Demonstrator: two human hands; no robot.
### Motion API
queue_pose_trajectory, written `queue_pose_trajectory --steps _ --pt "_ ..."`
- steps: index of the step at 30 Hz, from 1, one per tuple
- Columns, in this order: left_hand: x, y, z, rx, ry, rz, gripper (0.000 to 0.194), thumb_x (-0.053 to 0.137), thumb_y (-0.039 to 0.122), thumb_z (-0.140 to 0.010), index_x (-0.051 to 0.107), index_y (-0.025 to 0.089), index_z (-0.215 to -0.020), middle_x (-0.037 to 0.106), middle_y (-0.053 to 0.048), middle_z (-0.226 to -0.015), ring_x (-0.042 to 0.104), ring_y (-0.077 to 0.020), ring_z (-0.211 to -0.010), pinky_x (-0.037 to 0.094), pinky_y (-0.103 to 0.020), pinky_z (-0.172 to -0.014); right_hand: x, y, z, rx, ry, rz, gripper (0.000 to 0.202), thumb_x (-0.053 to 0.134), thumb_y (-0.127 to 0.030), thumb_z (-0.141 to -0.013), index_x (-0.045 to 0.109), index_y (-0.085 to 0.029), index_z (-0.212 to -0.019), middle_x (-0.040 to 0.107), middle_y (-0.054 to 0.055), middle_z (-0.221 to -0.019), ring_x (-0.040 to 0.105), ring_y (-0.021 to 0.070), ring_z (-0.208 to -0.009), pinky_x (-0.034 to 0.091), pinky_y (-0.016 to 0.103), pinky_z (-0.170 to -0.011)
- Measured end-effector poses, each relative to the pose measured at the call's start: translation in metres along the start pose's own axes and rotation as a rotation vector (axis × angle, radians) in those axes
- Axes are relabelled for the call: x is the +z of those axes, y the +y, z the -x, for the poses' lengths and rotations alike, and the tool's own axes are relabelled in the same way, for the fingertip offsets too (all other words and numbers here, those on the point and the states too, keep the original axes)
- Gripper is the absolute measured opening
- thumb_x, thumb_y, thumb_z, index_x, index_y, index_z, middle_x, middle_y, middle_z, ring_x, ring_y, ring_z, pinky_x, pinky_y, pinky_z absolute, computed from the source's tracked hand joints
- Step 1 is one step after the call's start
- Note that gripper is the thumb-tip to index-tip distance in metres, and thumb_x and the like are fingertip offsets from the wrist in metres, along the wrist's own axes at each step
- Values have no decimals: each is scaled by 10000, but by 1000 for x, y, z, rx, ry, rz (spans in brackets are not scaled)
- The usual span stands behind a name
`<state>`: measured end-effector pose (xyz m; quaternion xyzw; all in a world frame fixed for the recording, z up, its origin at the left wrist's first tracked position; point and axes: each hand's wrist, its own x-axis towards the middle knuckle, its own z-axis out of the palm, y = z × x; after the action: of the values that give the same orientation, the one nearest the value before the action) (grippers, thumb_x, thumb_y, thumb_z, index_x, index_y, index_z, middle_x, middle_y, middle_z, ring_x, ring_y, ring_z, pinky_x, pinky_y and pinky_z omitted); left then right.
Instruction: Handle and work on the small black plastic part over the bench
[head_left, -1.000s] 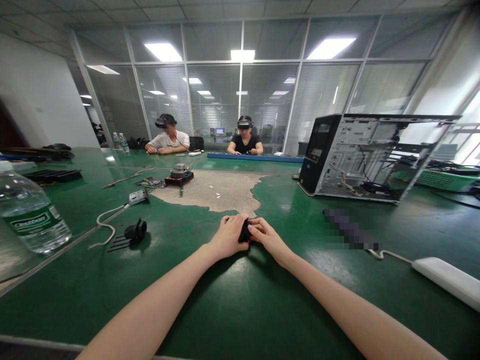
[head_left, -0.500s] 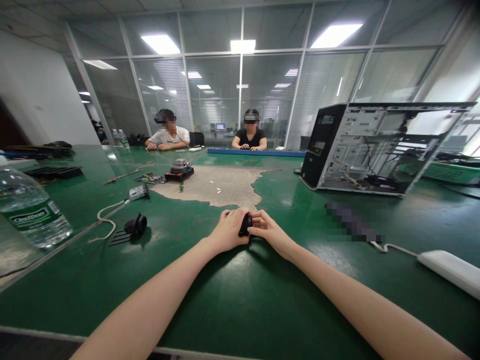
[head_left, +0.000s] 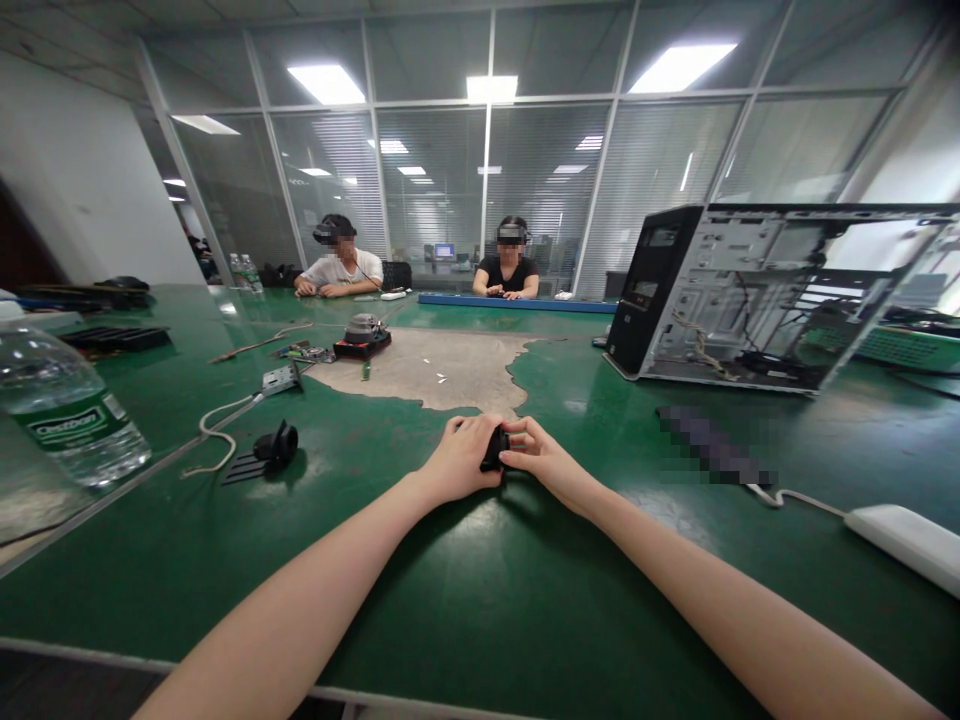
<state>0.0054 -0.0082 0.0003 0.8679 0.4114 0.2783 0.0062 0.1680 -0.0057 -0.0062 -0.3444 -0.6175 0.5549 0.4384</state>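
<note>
My left hand (head_left: 463,458) is wrapped over a small black object (head_left: 493,450), low over the table in front of me. The fingers of my right hand (head_left: 541,452) grip the object's right side, thumb nearest me. Most of its body is hidden under my hands, so I cannot make out its exact kind. To the left, a black plastic part (head_left: 276,445) with a round body and several thin prongs lies on the green table (head_left: 420,640).
A water bottle (head_left: 71,410) stands at left, near a metal bracket (head_left: 281,378) with a grey cable. A gutted computer case (head_left: 750,300) stands at right, behind a white power strip (head_left: 904,540). Two people (head_left: 510,265) sit across the table. A red-and-black part (head_left: 364,338) lies mid-table.
The camera view has turned slightly, so the scene sits a little further right. Both hands keep their hold on the small black object, with hardly any visible movement.
</note>
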Motion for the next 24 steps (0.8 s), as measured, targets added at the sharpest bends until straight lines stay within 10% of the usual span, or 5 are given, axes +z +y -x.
queue_pose_trajectory --steps 24 --pt "0 1 0 -3 12 -8 603 602 239 -598 313 222 -1127 500 -49 -1079 452 -227 -1017 249 -390 -908 2 6 -1 25 53 5 318 596 -358 -693 509 -210 -960 601 20 -839 572 147 -786 430 325 -771"
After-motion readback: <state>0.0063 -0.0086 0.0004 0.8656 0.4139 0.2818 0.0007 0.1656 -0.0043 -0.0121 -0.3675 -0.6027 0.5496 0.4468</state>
